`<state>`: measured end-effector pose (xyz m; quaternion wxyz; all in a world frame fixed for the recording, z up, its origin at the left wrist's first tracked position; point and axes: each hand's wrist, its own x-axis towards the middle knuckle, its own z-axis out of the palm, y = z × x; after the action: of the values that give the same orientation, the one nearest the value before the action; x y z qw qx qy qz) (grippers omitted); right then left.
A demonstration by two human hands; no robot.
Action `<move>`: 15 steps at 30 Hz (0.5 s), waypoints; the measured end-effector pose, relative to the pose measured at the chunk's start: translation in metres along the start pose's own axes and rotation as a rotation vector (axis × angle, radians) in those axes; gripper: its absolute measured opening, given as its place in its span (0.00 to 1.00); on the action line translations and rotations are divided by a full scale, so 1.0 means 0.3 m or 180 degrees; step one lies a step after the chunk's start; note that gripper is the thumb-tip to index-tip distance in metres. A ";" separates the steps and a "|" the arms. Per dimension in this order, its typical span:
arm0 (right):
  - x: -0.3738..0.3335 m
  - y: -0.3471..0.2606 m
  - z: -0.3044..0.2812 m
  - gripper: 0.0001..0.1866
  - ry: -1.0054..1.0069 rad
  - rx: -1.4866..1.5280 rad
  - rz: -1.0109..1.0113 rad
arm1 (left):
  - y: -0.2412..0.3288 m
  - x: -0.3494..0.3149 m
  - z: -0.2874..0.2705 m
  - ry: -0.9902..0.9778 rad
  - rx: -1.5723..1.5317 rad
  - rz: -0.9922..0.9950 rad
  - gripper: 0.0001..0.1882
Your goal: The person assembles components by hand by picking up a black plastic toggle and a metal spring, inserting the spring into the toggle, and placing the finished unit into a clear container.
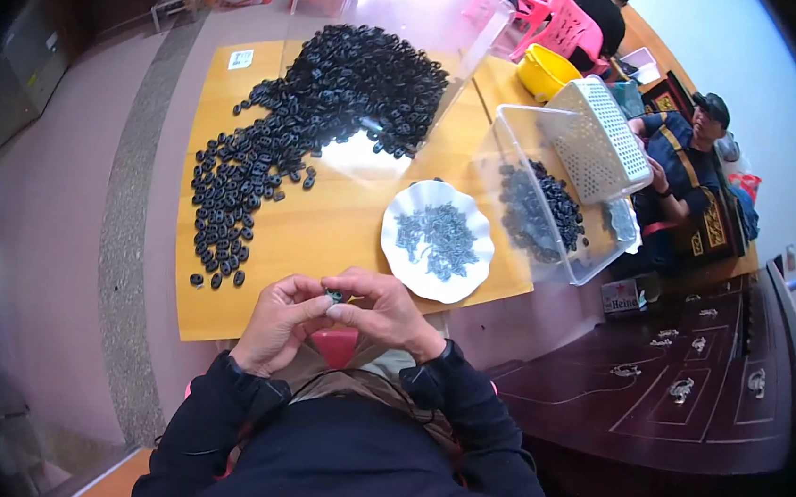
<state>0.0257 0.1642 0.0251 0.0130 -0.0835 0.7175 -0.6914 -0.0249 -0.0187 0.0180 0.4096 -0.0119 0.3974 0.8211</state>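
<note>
Fingertips of my left hand (280,321) and my right hand (378,309) meet at the table's near edge. Pinched between them is a small dark plastic piece (334,295), mostly covered by the fingers. Just beyond my right hand stands a white wavy-rimmed dish (441,292) holding many small silvery metal parts (437,238), which look like springs. Farther off to the left, a large heap of black oval pieces with holes (365,85) spreads toward me, its loose near end (219,233) lying ahead of my left hand.
A big clear box (477,42) lies around the heap's far side. Right of the dish, a clear bin (578,272) contains more black pieces (553,205), with a white perforated basket (601,143) over it. A yellow basin (546,72), pink chairs (574,27) and a seated person (694,170) are beyond.
</note>
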 end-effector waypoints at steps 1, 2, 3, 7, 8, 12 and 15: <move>-0.006 0.002 0.002 0.16 0.0036 -0.0163 -0.0136 | -0.004 0.000 0.003 -0.0044 0.0017 0.0020 0.06; -0.012 -0.002 0.000 0.15 0.0099 -0.0723 -0.0458 | -0.007 -0.001 0.006 -0.0030 0.0088 -0.0004 0.07; -0.019 -0.012 0.000 0.15 0.0115 -0.0749 -0.0484 | -0.008 -0.003 0.012 -0.0012 0.0154 -0.0031 0.08; -0.056 -0.037 0.018 0.15 0.0316 -0.1410 -0.0786 | -0.022 -0.005 0.018 -0.0084 0.0264 -0.0035 0.08; -0.066 -0.044 0.024 0.15 0.0388 -0.1698 -0.0819 | -0.025 -0.006 0.022 -0.0099 0.0276 -0.0030 0.08; -0.090 -0.040 0.038 0.16 0.0571 -0.2223 -0.1097 | -0.037 -0.005 0.023 -0.0132 0.0376 0.0010 0.08; -0.106 -0.051 0.035 0.15 0.0680 -0.2380 -0.1136 | -0.033 -0.007 0.043 -0.0176 0.0366 -0.0087 0.08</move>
<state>0.0600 0.1577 0.0368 -0.2124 -0.1332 0.8904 -0.3798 -0.0128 -0.0082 0.0213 0.4316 0.0289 0.4323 0.7912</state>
